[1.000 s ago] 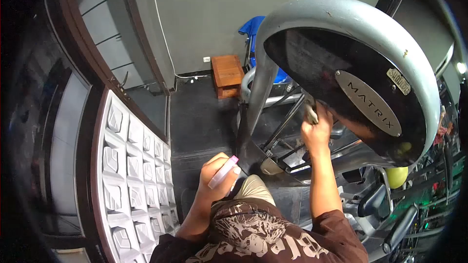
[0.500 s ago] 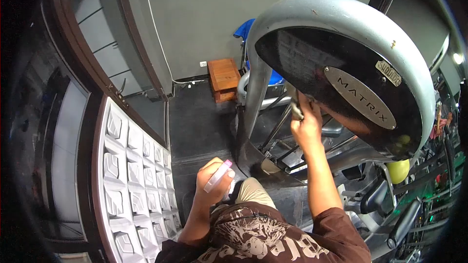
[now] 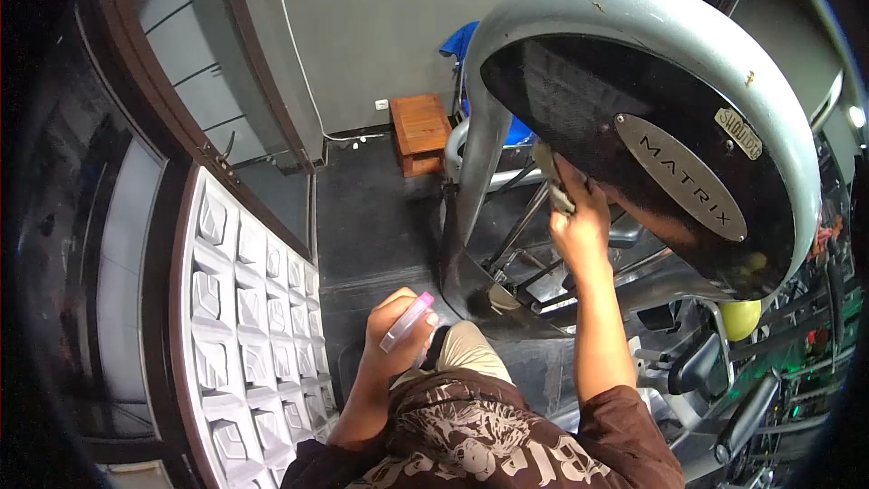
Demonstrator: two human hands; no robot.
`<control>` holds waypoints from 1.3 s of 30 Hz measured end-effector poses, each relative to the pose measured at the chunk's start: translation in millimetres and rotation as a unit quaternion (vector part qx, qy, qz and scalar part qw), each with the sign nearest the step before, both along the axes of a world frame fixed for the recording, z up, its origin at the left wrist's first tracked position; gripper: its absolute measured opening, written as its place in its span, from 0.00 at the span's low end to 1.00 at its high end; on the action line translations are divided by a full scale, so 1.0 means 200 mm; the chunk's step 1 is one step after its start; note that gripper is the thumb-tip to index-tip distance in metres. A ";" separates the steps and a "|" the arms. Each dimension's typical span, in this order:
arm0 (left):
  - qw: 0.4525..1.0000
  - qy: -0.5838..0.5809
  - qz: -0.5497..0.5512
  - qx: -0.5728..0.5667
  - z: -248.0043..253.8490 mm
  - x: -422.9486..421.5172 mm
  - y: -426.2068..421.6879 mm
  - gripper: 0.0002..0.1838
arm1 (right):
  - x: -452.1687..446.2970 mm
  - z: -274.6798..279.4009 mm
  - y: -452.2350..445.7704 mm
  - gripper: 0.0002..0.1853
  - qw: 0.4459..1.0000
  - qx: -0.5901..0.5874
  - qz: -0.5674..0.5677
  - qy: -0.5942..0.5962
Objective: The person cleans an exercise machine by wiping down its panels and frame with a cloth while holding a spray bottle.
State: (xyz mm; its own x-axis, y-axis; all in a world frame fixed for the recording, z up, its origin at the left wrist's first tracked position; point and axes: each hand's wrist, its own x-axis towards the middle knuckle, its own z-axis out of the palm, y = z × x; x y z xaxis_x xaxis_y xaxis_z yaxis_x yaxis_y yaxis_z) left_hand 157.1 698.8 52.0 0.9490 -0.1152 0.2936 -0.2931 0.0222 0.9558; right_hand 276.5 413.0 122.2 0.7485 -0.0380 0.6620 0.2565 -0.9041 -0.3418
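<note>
My left hand [image 3: 385, 344] is closed around a spray bottle with a pale, translucent head and pink nozzle [image 3: 408, 322], low in front of my body; most of the bottle is hidden by the fingers and palm. Out to the right, my right hand [image 3: 585, 220] grips a light greyish cloth [image 3: 546, 169]. Hand and cloth are at the lower left edge of the black panel [image 3: 543, 81] on a gym machine marked MATRIX and SHOULDER. A thick silver tube frame [image 3: 634, 2] curves around that panel.
White raised wall panels [image 3: 249, 308] and a door [image 3: 195, 63] run along the left. A wooden step box [image 3: 421, 131] stands by the grey back wall, near a blue item [image 3: 459, 39]. To the right are a yellow ball [image 3: 740, 319] and more gym machines with black pads [image 3: 695, 367].
My right hand and the cloth have shifted slightly along the panel's lower edge, and more of the cloth shows. The view has moved a little; my left hand still holds the spray bottle.
</note>
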 end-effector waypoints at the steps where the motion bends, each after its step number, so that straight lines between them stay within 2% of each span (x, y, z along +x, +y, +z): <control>1: 1.000 -0.022 -0.004 0.013 0.00 0.02 0.00 0.05 | -0.01 -0.01 0.02 0.27 1.000 -0.007 -0.021 0.009; 4: 1.000 0.009 -0.015 0.006 0.03 0.01 -0.01 0.05 | -0.02 -0.08 0.01 0.27 0.999 0.010 0.040 0.020; 6: 1.000 -0.010 -0.021 0.016 -0.02 0.02 0.00 0.05 | -0.03 -0.07 0.02 0.24 0.997 0.042 0.064 0.028; 9: 0.999 -0.026 -0.023 0.026 0.00 0.03 0.00 0.05 | -0.02 0.06 0.06 0.22 0.991 0.052 0.070 -0.098; 10: 0.999 -0.027 -0.023 0.029 0.01 0.03 0.00 0.05 | -0.02 0.07 0.06 0.21 0.992 0.053 0.042 -0.110; 13: 0.998 -0.043 -0.022 0.037 0.01 0.05 0.00 0.05 | 0.02 0.06 0.03 0.22 0.994 0.064 0.056 -0.070; 14: 0.998 -0.044 -0.022 0.034 0.01 0.05 -0.01 0.05 | 0.03 0.04 0.03 0.23 0.992 0.023 0.046 -0.116; 21: 1.000 -0.014 -0.009 0.010 0.01 0.03 0.01 0.06 | -0.01 -0.09 0.01 0.26 0.994 0.059 0.093 0.025; 25: 1.000 -0.014 -0.007 0.014 0.01 0.04 0.02 0.07 | -0.03 0.05 0.02 0.30 0.990 0.068 0.097 -0.075; 26: 1.000 -0.016 -0.010 0.013 0.02 0.05 0.01 0.07 | 0.00 0.05 -0.01 0.32 0.988 0.072 0.111 -0.084; 29: 0.999 -0.030 -0.015 0.017 0.02 0.05 0.01 0.07 | 0.02 -0.02 -0.04 0.33 0.995 0.030 0.060 -0.076; 30: 0.999 -0.040 -0.014 0.023 0.01 0.05 0.01 0.07 | 0.01 -0.05 -0.01 0.31 0.997 0.020 0.028 -0.071; 31: 0.998 -0.051 -0.013 0.029 0.00 0.05 0.01 0.07 | 0.01 -0.07 -0.01 0.28 0.994 0.043 0.068 -0.072; 34: 1.000 0.008 -0.016 0.006 -0.01 0.04 0.02 0.07 | -0.02 -0.14 0.00 0.24 0.991 0.078 0.099 0.049; 37: 0.999 0.045 -0.012 -0.017 0.00 0.03 0.03 0.07 | -0.02 -0.07 0.02 0.25 0.985 0.102 0.138 -0.011; 39: 1.000 0.010 -0.014 0.011 -0.03 0.05 0.04 0.07 | -0.02 -0.02 0.02 0.29 0.988 0.096 0.101 -0.063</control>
